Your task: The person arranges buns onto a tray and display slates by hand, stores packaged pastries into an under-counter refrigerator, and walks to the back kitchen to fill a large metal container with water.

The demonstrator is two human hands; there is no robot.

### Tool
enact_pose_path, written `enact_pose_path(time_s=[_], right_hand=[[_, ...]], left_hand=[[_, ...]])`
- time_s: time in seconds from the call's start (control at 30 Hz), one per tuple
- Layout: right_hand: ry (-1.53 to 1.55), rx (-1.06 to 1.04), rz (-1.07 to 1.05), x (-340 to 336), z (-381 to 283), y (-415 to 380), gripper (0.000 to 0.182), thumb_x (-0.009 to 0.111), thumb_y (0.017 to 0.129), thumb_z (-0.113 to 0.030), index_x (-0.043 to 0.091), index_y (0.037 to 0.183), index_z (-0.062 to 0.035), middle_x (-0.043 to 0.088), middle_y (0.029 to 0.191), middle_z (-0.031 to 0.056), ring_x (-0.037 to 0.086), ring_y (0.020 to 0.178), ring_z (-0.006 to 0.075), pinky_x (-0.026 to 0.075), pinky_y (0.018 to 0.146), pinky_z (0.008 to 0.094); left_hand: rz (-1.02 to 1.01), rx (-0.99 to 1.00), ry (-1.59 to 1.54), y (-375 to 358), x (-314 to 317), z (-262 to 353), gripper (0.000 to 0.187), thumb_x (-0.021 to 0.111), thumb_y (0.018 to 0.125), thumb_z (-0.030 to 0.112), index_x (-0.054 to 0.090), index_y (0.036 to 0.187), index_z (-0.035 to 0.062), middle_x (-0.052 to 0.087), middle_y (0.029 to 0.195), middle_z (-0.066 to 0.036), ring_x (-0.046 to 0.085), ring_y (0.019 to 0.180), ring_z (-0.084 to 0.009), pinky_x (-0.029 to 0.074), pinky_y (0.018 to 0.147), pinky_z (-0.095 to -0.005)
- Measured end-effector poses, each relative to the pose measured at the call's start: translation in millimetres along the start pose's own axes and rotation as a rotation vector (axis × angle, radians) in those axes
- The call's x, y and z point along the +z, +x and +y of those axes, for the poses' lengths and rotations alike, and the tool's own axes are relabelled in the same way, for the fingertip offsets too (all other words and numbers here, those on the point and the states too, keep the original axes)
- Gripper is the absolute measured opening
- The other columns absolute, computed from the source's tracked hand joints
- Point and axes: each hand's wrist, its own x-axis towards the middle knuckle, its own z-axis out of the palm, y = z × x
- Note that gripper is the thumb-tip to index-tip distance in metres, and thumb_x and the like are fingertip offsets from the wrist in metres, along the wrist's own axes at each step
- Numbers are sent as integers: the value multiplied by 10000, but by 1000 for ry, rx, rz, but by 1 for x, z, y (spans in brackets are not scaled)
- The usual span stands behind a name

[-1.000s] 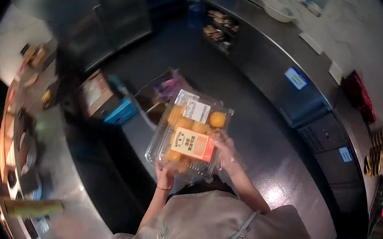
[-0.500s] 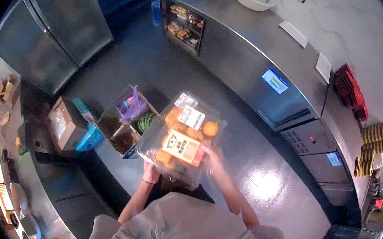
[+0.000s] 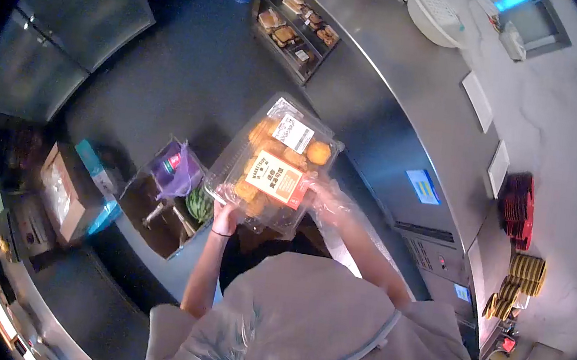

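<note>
A clear plastic clamshell box of small golden pastries (image 3: 278,161) is held out in front of my chest, tilted toward me. White barcode stickers and an orange-and-cream label lie across its lid. My left hand (image 3: 225,217), with a dark band at the wrist, grips the box's lower left corner. On the right edge, beside the label, my right hand (image 3: 321,196) is closed on the box; a thin clear plastic glove seems to cover it. The fingers beneath the box are hidden.
On the floor, an open carton (image 3: 155,229) holds a purple bag (image 3: 179,171) and a watermelon (image 3: 199,205). Another cardboard box (image 3: 72,194) stands left of it. Packaged baked goods (image 3: 284,34) fill a shelf under the steel counter (image 3: 392,21). A white basket (image 3: 432,15) sits on that counter.
My view has turned, so the counter and the shelf of baked goods look nearer. The clamshell box appears slightly higher in view, still in both hands.
</note>
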Motion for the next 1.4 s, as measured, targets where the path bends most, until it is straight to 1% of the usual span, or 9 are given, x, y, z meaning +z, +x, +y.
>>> enact_pose_path(time_s=[0.27, 0.37, 0.63, 0.9, 1.0, 1.1, 1.17, 1.23, 1.4], right_hand=[[-38, 185, -123, 33, -42, 181, 306, 540, 819, -161, 472, 1090, -33, 528, 1070, 94, 531, 966, 225, 432, 836, 376], [-14, 126, -267, 33, -34, 263, 380, 536, 815, -192, 451, 1145, -25, 520, 1100, 91, 516, 995, 207, 421, 847, 364], [27, 349, -121, -12, 63, 448, 381, 512, 822, -151, 430, 1183, -62, 499, 1137, 83, 493, 1031, 209, 447, 825, 392], [-125, -42, -38, -53, 171, 431, 393, 494, 829, -231, 439, 1173, -49, 516, 1114, 63, 500, 1023, 223, 426, 852, 374], [-138, 24, 282, -49, 166, 477, 305, 441, 853, -106, 438, 1154, -61, 461, 1157, 87, 464, 1052, 208, 400, 887, 361], [-219, -559, 207, -96, 226, 499, 294, 451, 844, -123, 461, 1128, -45, 477, 1139, 71, 451, 1060, 194, 377, 906, 328], [-838, -995, 399, -115, 247, 515, 330, 483, 831, -231, 483, 1106, -47, 496, 1112, 67, 456, 1037, 189, 370, 895, 327], [-137, -629, 477, -67, 229, 505, 381, 486, 824, -318, 495, 1102, -58, 509, 1092, 55, 476, 971, 175, 393, 833, 310], [-412, -706, 635, -93, 217, 543, 331, 468, 842, -346, 515, 1033, -80, 544, 960, 31, 485, 868, 135, 432, 688, 279]], left_hand=[[77, 10, 41, 157, -25, 46, 783, 533, 685, 20, 97, 1328, 123, 292, 1268, -83, 390, 1098, -209, 413, 851, -362], [11, -32, 179, 244, -77, 55, 667, 544, 591, -26, 310, 1199, 112, 385, 1148, -40, 397, 1072, -182, 403, 848, -302], [91, -68, 162, 392, -207, -18, 698, 549, 625, -28, 258, 1246, 105, 360, 1181, -40, 364, 1108, -183, 435, 795, -286], [-166, -182, 329, 393, -260, -64, 607, 507, 700, -26, 248, 1240, 76, 376, 1196, -75, 435, 1056, -197, 436, 821, -307], [-191, -217, 164, 455, -277, -93, 600, 509, 699, -26, 255, 1232, 80, 409, 1156, -86, 461, 1022, -200, 448, 797, -309], [-316, -203, 113, 455, -270, -104, 408, 505, 727, -10, 347, 1084, 109, 467, 995, -51, 508, 858, -169, 466, 704, -297], [-299, -220, 82, 451, -262, -101, 374, 529, 726, 8, 362, 1043, 115, 468, 964, -42, 499, 844, -162, 459, 696, -284], [-338, -242, 76, 464, -249, -112, 358, 572, 725, 38, 375, 1013, 117, 466, 969, -38, 495, 865, -164, 455, 697, -293], [-334, -213, 411, 505, -254, -151, 396, 676, 696, 251, 435, 971, 99, 520, 838, -33, 517, 813, -153, 444, 674, -277]])
